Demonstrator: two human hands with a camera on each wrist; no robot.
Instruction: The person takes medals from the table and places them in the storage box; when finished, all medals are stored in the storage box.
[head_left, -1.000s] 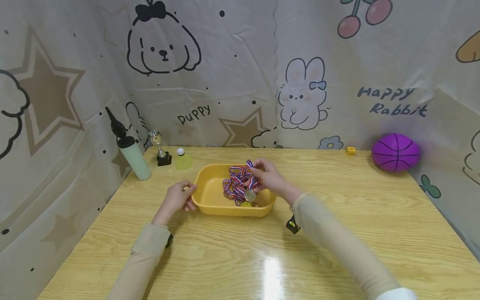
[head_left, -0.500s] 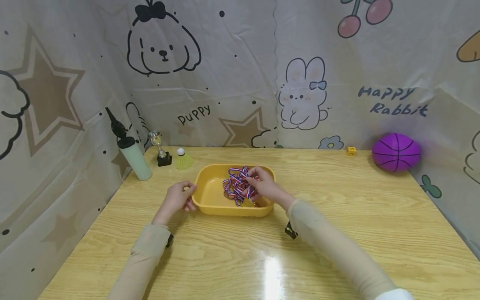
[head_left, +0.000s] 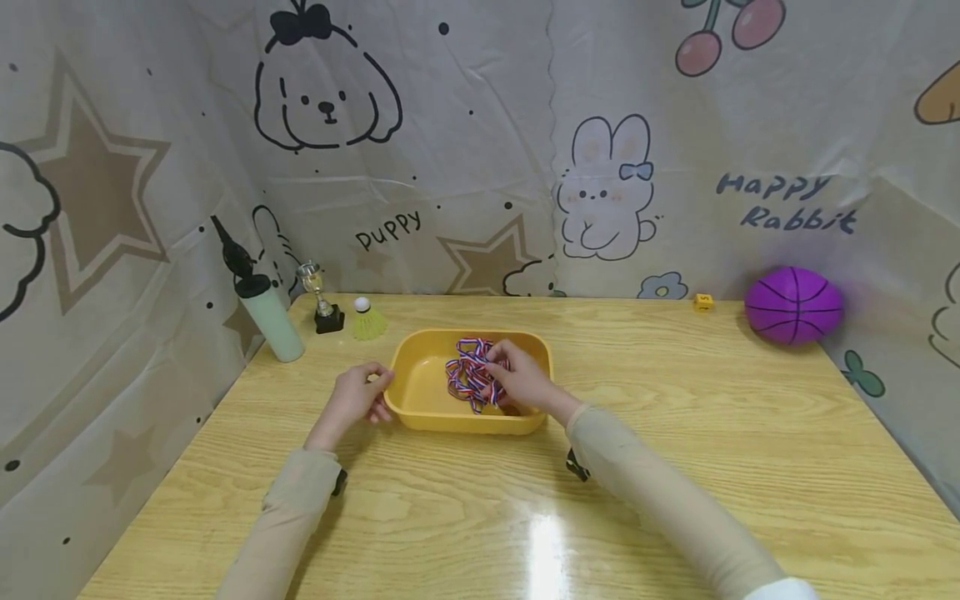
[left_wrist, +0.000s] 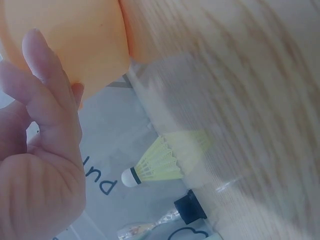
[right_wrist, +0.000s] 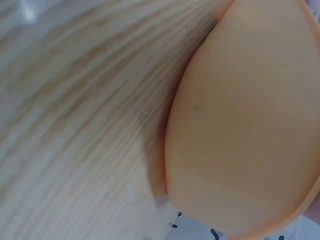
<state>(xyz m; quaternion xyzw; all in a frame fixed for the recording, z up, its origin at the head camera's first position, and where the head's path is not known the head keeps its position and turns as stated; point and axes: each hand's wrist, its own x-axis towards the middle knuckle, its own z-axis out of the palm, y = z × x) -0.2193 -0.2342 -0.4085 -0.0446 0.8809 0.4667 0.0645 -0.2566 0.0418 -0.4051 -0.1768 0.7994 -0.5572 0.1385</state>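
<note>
A yellow plastic basin [head_left: 422,383] stands on the table with a tangle of red, white and blue medal ribbons [head_left: 467,379] in its right half. My left hand [head_left: 356,392] holds the basin's left end, thumb at the rim and fingers against the outer wall. In the left wrist view, the left hand [left_wrist: 50,120] lies along the basin wall [left_wrist: 95,35]. My right hand [head_left: 521,379] reaches over the basin's right side and pinches a medal ribbon between thumb and forefinger. The medals are hidden beneath it. The right wrist view shows mostly the basin's outer wall [right_wrist: 240,120].
At the back left stand a pale green bottle [head_left: 272,321] with a black top, a small trophy cup [head_left: 322,304] and a yellow shuttlecock [head_left: 367,321]. A purple ball [head_left: 793,305] and a small yellow cube [head_left: 702,302] sit at the back right. Printed cloth hangs behind the wooden table [head_left: 450,517].
My right hand has moved down and left into the basin, lowering the raised ribbon onto the pile. The silver medal seen earlier is now covered. My left hand has stayed in place.
</note>
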